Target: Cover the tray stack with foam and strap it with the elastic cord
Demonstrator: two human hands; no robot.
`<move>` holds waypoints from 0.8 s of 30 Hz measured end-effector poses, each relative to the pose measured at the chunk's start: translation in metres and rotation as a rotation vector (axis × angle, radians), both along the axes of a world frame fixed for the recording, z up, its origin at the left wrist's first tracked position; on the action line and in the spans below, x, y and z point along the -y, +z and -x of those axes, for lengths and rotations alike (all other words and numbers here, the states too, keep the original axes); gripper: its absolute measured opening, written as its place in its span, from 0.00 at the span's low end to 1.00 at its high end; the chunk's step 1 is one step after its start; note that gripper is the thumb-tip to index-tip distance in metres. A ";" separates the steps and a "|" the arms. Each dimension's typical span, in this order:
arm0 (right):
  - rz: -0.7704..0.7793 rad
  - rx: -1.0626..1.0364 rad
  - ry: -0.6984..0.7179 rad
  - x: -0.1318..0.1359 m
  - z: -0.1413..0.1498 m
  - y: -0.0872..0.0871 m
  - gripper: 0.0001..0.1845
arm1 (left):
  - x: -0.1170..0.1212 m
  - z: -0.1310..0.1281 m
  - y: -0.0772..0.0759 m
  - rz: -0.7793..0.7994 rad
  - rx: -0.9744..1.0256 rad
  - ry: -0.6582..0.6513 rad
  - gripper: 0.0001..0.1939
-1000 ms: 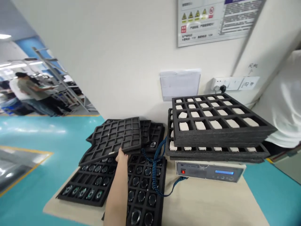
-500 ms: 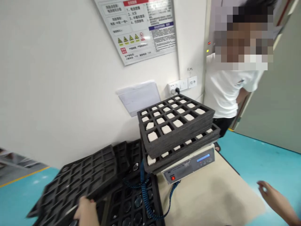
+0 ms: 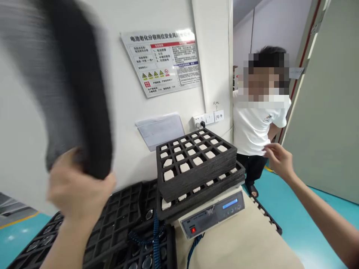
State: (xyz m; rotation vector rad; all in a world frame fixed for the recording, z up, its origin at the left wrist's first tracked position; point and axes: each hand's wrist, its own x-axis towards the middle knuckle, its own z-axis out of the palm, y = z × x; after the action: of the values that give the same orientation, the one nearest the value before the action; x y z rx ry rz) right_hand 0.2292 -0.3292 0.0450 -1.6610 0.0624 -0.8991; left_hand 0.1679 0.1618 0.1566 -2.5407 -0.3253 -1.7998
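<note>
My left hand (image 3: 75,186) is closed around the lower end of a black foam tray (image 3: 75,86). The tray is raised on edge at the upper left, smeared by motion. My right hand (image 3: 279,160) hangs in the air at the right, fingers loosely bent and holding nothing; in the picture it overlaps the edge of a person's white shirt. Between the hands, a stack of black foam trays (image 3: 196,172) with white squarish pieces (image 3: 184,167) in the pockets rests on a grey device (image 3: 213,215) with a blue display and a lit red switch.
More black foam trays (image 3: 120,216) lie at the lower left, some pockets holding round shiny pieces. A blue coiled cord (image 3: 156,239) hangs beside the device on the beige tabletop (image 3: 238,243). A person (image 3: 255,127) stands beyond the table. Another filled tray (image 3: 266,216) sits low at the right.
My left hand has lifted a black foam tray from the pile at lower left, uncovering round pieces. My right hand has moved up and left. The view has shifted.
</note>
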 end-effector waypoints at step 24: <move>-0.032 -0.288 0.386 -0.053 -0.088 0.027 0.14 | 0.143 -0.046 -0.044 -0.702 -0.877 -0.511 0.37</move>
State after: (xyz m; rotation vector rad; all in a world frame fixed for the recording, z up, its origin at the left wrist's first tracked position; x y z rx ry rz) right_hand 0.3175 -0.2758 0.0716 -1.6868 -0.0467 -0.3649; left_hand 0.2139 0.0186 0.1128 -2.6091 0.8529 -0.4827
